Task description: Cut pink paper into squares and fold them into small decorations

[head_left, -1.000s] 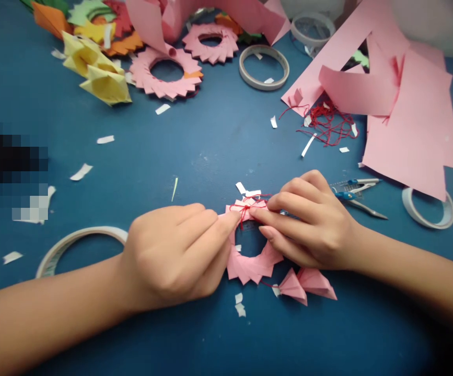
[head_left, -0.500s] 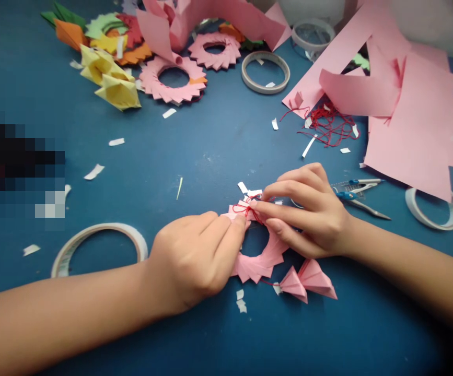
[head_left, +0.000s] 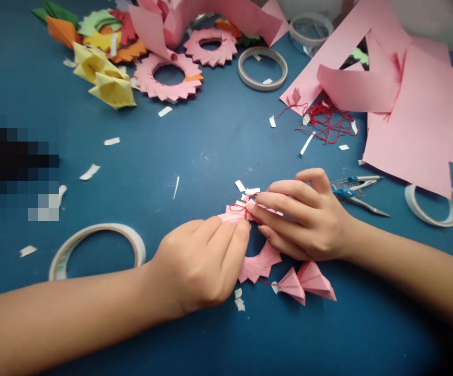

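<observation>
A pink folded-paper ring (head_left: 260, 262) lies on the blue table in front of me, partly covered by my fingers. My left hand (head_left: 200, 261) is closed, its thumb and fingers pinching the ring's left upper edge. Red thread (head_left: 239, 207) loops over the top of the ring. My right hand (head_left: 306, 219) comes in from the right, with fingertips pressed on the thread where it crosses the ring; its other fingers are bent. Two pink folded-paper cones (head_left: 315, 282) lie below the right hand, joined to the ring by red thread.
Tape rolls (head_left: 140, 250) lie at left, at the back and at right. Behind the right hand is a drawing compass (head_left: 361, 201). Pink paper sheets (head_left: 410, 130), tangled red thread (head_left: 330, 122), more pink rings (head_left: 193, 78) and yellow paper flowers (head_left: 112, 90) sit farther back.
The view has shifted slightly. My right fingers have drawn in closer over the ring's middle, and my left thumb covers more of its left side. The pinch on the thread stays.
</observation>
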`<action>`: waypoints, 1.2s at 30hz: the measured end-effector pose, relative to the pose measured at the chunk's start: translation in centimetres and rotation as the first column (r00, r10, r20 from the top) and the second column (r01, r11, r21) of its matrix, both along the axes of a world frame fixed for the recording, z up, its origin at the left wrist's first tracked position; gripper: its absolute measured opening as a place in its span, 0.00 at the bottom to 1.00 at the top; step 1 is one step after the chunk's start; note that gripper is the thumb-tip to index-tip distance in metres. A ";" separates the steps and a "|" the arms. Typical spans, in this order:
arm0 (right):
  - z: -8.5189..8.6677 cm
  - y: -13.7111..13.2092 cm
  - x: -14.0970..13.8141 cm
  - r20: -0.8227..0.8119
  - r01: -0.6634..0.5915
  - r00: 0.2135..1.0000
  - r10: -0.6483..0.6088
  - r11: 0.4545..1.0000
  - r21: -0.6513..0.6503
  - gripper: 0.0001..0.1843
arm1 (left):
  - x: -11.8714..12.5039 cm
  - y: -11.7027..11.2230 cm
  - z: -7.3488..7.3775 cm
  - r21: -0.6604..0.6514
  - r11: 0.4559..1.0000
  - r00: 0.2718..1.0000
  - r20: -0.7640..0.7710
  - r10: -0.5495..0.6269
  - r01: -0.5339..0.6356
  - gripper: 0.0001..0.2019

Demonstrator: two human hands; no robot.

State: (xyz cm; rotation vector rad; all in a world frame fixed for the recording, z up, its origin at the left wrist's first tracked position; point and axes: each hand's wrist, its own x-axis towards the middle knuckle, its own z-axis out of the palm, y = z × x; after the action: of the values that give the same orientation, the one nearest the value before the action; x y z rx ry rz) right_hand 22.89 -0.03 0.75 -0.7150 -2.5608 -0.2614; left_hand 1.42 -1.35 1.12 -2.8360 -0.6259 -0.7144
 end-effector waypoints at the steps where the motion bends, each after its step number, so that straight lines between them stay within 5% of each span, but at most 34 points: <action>1: 0.0 0.0 0.0 0.008 0.003 1.000 -0.003 1.000 0.005 0.10 | -0.1 0.0 0.0 -0.018 1.000 1.000 0.008 -0.014 0.014 0.06; 9: 0.0 -0.1 0.0 -0.022 -0.035 0.999 0.034 0.999 -0.022 0.10 | -0.6 0.5 0.3 -0.027 0.999 0.993 0.108 -0.036 0.039 0.07; 20: -0.2 -0.1 0.2 -0.144 0.017 0.989 -0.023 0.999 -0.042 0.09 | -0.7 0.8 -0.5 0.047 0.999 1.000 0.010 0.001 -0.001 0.11; 28: -0.5 -0.2 0.1 -0.137 0.019 0.990 -0.022 0.999 -0.026 0.05 | -0.7 0.6 -0.6 -0.052 0.999 0.999 -0.039 0.007 -0.009 0.11; 32: -0.6 -0.3 0.0 -0.084 0.073 0.993 -0.086 0.986 -0.148 0.23 | -0.8 0.6 -0.6 -0.035 0.999 1.000 0.013 0.029 -0.028 0.09; 36: -0.7 -0.4 -0.2 -0.114 0.096 0.985 -0.129 0.963 -0.253 0.15 | -0.8 0.9 -0.3 0.057 0.997 0.994 0.094 0.049 -0.054 0.10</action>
State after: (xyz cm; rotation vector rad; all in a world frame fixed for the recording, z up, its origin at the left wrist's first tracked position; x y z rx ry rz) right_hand 22.72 -0.42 0.05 -0.9392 -2.4557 0.0695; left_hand 0.58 -0.47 0.81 -2.7355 -0.6772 -0.8453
